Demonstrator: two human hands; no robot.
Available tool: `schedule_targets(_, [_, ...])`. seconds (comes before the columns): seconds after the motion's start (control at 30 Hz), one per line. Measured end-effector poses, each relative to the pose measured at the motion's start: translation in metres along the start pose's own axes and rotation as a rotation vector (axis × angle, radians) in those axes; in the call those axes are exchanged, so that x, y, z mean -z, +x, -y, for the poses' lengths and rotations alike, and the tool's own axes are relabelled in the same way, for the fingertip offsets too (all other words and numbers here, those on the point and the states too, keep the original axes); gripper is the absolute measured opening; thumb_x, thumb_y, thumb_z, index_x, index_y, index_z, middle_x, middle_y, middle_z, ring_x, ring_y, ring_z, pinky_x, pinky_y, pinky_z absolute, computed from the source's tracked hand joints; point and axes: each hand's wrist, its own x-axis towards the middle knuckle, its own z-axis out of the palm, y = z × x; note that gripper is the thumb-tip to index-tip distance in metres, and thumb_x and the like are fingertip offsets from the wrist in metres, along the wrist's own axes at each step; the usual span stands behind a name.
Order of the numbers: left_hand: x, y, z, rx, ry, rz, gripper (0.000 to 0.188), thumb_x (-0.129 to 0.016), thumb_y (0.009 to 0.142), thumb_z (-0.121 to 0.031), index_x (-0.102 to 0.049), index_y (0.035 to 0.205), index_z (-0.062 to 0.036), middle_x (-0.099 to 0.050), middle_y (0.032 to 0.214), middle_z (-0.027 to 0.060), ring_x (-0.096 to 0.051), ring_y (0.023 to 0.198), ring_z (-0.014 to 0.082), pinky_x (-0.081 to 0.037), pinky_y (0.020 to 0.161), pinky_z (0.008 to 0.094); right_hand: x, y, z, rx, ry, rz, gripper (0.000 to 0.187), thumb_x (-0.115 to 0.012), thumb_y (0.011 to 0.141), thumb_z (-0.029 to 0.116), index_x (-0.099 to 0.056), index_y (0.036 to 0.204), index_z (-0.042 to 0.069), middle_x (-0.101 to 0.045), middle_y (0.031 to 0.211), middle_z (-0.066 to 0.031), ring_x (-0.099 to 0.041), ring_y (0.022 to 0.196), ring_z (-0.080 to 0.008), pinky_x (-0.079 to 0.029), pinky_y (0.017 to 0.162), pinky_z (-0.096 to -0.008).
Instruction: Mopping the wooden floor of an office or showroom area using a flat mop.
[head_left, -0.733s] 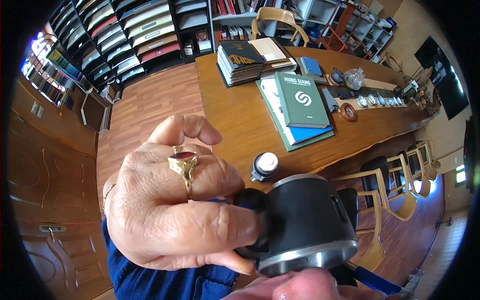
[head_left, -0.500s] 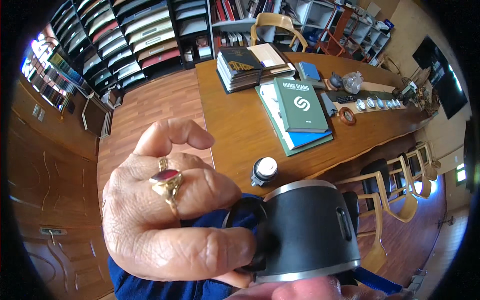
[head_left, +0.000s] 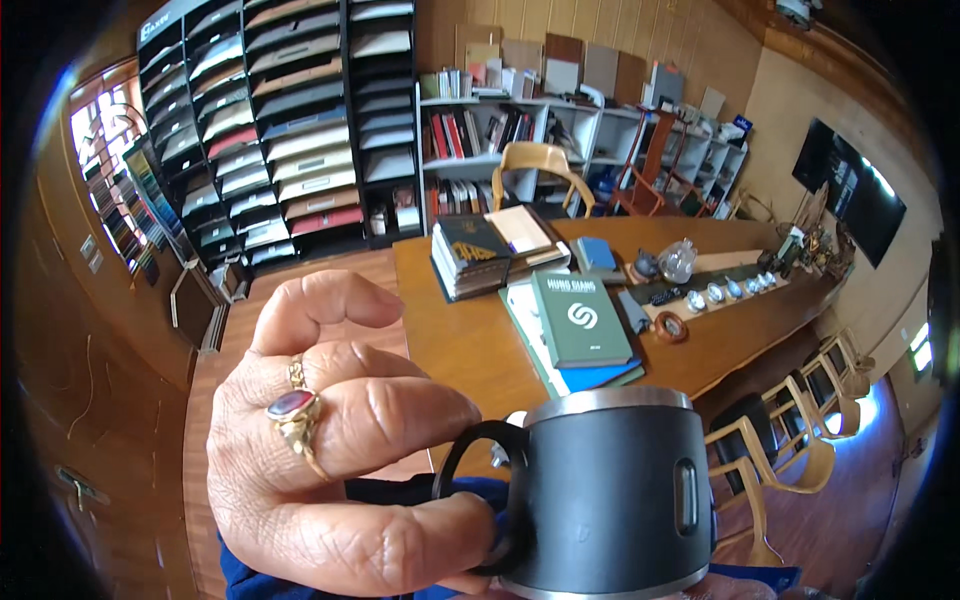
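My left hand (head_left: 330, 440), wearing gold rings, one with a red stone, is closed on the handle of a black mug (head_left: 615, 495). Thumb and fingers grip the handle, while one finger curls free above. The mug is held very close in front of me, with a silver band at its far end and another at its near end. A small oval slot marks its right side. Its opening and whatever it contains are hidden. A dark blue sleeve shows behind the hand. My right hand does not appear.
Beyond the mug stands a long wooden table (head_left: 450, 350). It bears a green book (head_left: 590, 340), thick sample binders (head_left: 470, 260), a glass teapot (head_left: 678, 260) and small cups (head_left: 715, 293). Wooden chairs (head_left: 760, 430) line its right side. Sample racks (head_left: 300, 130) and bookshelves stand behind.
The view has tilted upward, so the table sits lower and more wall shows. The mug appears slightly lower and more of its handle shows. My left hand keeps its grip.
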Motion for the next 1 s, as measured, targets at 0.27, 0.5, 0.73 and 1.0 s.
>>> schedule_targets(0.27, [-0.009, 0.018, -0.021, -0.115, 0.158, -0.387, 0.016, -0.076, 0.069, -0.026, -0.062, 0.071, -0.0194, -0.064, 0.073, 0.0051, -0.057, 0.055, 0.0133, -0.043, 0.077, 0.0426, -0.017, 0.011, 0.025, 0.232, 0.129, -0.054, 0.023, -0.075, 0.081, 0.021, -0.069, 0.094, 0.002, -0.067, 0.103, -0.0161, -0.063, 0.094, -0.0336, -0.049, 0.082, -0.0387])
schedule_targets(0.5, [-0.018, -0.018, 0.019, -0.114, -0.058, -0.061, 0.027, -0.074, 0.074, -0.042, -0.068, 0.078, -0.0156, -0.064, 0.076, 0.0053, -0.056, 0.056, 0.0152, -0.045, 0.076, 0.0394, -0.022, -0.001, 0.023, -0.200, 0.459, -0.380, 0.038, -0.074, 0.082, 0.012, -0.062, 0.113, -0.007, -0.064, 0.116, -0.0139, -0.058, 0.110, -0.0205, -0.043, 0.093, -0.0343])
schedule_targets(0.73, [-0.082, -0.087, 0.053, 0.807, -1.048, 0.382, 0.028, -0.052, 0.099, -0.025, -0.060, 0.095, 0.0022, -0.063, 0.082, 0.0101, -0.062, 0.074, 0.0173, -0.050, 0.067, 0.0293, -0.053, -0.054, -0.043, -0.180, 0.101, -0.836, 0.129, -0.093, 0.057, 0.025, -0.006, 0.152, 0.014, -0.024, 0.153, -0.0172, -0.028, 0.139, -0.0338, -0.026, 0.112, -0.0496])
schedule_targets(1.0, [-0.185, -0.195, 0.072, 1.161, -0.999, 0.253, 0.038, -0.045, 0.101, -0.035, -0.057, 0.096, -0.0001, -0.061, 0.073, 0.0060, -0.061, 0.067, 0.0127, -0.050, 0.062, 0.0267, -0.037, -0.066, -0.086, -0.414, -0.097, -0.983, 0.116, -0.086, 0.067, 0.043, -0.015, 0.151, 0.009, -0.036, 0.143, -0.0162, -0.040, 0.128, -0.0271, -0.038, 0.101, -0.0394])
